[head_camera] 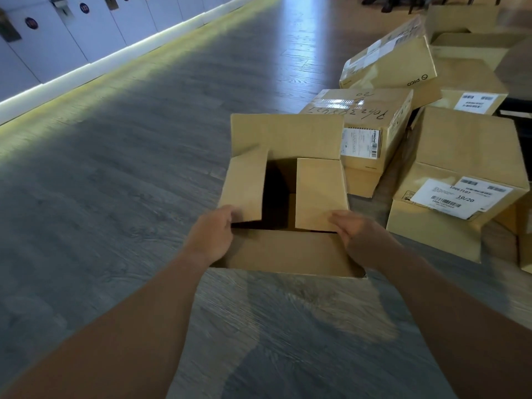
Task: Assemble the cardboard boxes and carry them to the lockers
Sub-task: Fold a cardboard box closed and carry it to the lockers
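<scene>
Grey wood floor (115,168) carries an open box (288,251) at centre and piled boxes (449,156) toward two o'clock.

Plain brown cardboard box (288,251) on the grey floor — side flaps folded in, far flap upright.

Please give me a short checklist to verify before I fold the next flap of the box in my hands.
1. Left hand on left side flap: ok.
2. Right hand on right side flap: ok.
3. Side flaps folded inward: ok, with a gap between them.
4. Far flap closed: not ok, it stands up.
5. Near flap closed: not ok.
6. Box empty inside: cannot tell, dark.
</scene>
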`<state>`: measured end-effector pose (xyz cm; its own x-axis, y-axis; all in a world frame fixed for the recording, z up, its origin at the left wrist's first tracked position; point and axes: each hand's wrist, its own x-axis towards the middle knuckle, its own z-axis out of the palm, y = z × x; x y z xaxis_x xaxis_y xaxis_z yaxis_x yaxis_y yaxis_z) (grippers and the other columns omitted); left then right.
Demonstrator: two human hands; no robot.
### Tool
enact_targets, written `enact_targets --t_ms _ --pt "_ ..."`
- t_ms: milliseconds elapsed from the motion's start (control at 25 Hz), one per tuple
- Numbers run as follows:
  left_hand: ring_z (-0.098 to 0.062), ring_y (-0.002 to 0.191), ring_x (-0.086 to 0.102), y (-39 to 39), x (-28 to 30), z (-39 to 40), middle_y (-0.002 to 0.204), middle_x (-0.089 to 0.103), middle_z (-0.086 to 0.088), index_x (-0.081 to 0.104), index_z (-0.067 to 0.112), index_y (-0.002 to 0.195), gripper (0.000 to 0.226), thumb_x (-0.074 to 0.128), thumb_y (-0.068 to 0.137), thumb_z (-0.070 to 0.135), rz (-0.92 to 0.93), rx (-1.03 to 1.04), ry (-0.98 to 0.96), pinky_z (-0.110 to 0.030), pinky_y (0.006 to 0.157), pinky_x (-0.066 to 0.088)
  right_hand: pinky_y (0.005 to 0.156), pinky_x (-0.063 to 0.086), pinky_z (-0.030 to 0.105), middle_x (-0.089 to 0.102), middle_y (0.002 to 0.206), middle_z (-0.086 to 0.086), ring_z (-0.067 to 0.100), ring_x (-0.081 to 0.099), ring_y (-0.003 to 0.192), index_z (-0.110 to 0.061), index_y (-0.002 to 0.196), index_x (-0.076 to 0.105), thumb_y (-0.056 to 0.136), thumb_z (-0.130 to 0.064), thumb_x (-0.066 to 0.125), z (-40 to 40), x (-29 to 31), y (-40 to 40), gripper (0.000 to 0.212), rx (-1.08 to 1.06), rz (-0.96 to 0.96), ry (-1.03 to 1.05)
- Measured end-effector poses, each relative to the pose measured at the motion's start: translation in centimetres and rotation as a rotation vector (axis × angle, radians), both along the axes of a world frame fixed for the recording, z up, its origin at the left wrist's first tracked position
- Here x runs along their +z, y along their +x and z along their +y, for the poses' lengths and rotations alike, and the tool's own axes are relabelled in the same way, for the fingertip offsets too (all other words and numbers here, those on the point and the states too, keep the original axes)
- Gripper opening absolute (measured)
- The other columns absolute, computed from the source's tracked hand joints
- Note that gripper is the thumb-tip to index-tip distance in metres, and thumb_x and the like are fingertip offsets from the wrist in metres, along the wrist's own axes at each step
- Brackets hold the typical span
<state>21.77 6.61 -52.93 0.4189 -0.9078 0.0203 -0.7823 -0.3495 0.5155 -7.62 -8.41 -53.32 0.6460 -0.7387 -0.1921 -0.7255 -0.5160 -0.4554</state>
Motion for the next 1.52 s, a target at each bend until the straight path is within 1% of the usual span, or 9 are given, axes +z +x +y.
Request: enact_targets --t_ms 160,280,480,600,880,1040,1200,1360,1520 --pt "-0.014 0.143 0.035 2.0 0.6 0.9 0.151 0.046 0.009 0.063 0.022 0.134 0.074 0.032 0.084 -0.022 0.13 -0.022 0.24 -0.022 0.115 0.019 0.121 0.027 0.037 0.02 0.166 -0.016 0.018 0.03 0.149 -0.035 0.156 0.034 0.097 0.008 0.043 -0.6 -1.0 -2.0 0.074 0.083 0.084 0.038" --pt "-0.01 0.138 0.042 2.3 0.8 1.0 0.146 0.051 0.011 0.068 0.024 0.128 0.07 0.035 0.087 -0.022 0.24 0.001 0.19 -0.021 0.115 0.024 0.116 0.033 0.036 0.011 0.166 -0.02 0.014 0.034 0.146 -0.036 0.159 0.026 0.097 -0.003 0.057 -0.1 -0.9 -2.9 0.077 0.125 0.096 0.01" --pt "-0.006 0.092 0.067 2.6 1.7 1.5 0.112 0.073 0.002 0.077 0.009 0.104 0.042 0.045 0.092 -0.017 0.652 0.2 0.155 -0.024 0.081 0.054 0.099 0.048 0.037 0.056 0.143 -0.011 0.019 0.06 0.123 -0.026 0.134 0.064 0.1 -0.035 0.058 0.0 -1.0 -3.9 0.035 -0.14 -0.204 0.078" --pt "-0.013 0.079 0.069 1.5 1.4 1.6 0.084 0.077 0.001 0.078 0.021 0.087 0.025 0.066 0.088 -0.001 0.453 0.193 0.11 -0.037 0.08 0.056 0.064 0.043 0.028 0.069 0.086 -0.004 0.02 0.062 0.083 -0.024 0.09 0.069 0.099 -0.038 0.061 -0.1 0.0 -3.3 0.019 -0.394 -0.341 0.052" --pt "-0.021 0.095 0.065 -0.1 0.5 -0.7 0.104 0.07 -0.006 0.068 0.01 0.106 0.023 0.067 0.09 0.027 0.135 0.251 0.124 -0.039 0.081 0.055 0.073 0.054 0.036 0.065 0.095 0.002 0.021 0.06 0.081 -0.033 0.142 0.047 0.094 -0.016 0.063 1.2 0.2 -1.5 0.054 -0.446 -0.346 -0.057" --pt "-0.019 0.105 0.055 -0.3 -0.1 -1.4 0.117 0.06 0.0 0.053 0.02 0.126 0.043 0.058 0.094 0.048 0.201 0.202 0.245 -0.039 0.085 0.046 0.072 0.059 0.037 0.073 0.085 0.01 0.023 0.066 0.072 -0.009 0.101 0.075 0.09 -0.009 0.068 2.2 -0.8 -2.7 0.014 -0.377 -0.351 -0.222" --pt "-0.023 0.123 0.052 -0.3 -1.0 -2.1 0.136 0.054 0.001 0.047 0.019 0.139 0.068 0.072 0.084 0.051 0.264 0.096 0.393 -0.039 0.1 0.045 0.059 0.05 0.024 0.064 0.066 -0.008 0.01 0.061 0.061 -0.02 0.084 0.073 0.09 -0.021 0.072 2.1 -1.8 -5.0 0.005 -0.375 -0.329 -0.241" --pt "-0.02 0.116 0.058 -1.7 -0.7 -3.1 0.124 0.06 0.004 0.054 0.02 0.131 0.071 0.08 0.072 0.05 0.22 -0.003 0.399 -0.042 0.097 0.05 0.083 0.053 0.04 0.065 0.103 0.01 0.036 0.063 0.094 -0.015 0.127 0.063 0.088 -0.027 0.064 -0.5 -1.5 -5.5 0.04 -0.588 -0.177 -0.153" --pt "-0.012 0.108 0.062 -2.5 -0.6 -3.5 0.116 0.065 0.011 0.061 0.03 0.12 0.059 0.085 0.068 0.045 0.263 -0.095 0.404 -0.043 0.096 0.052 0.084 0.043 0.037 0.059 0.122 0.009 0.032 0.055 0.107 -0.015 0.129 0.052 0.085 -0.036 0.066 -2.9 -0.1 -5.6 0.051 -0.763 -0.248 0.066"
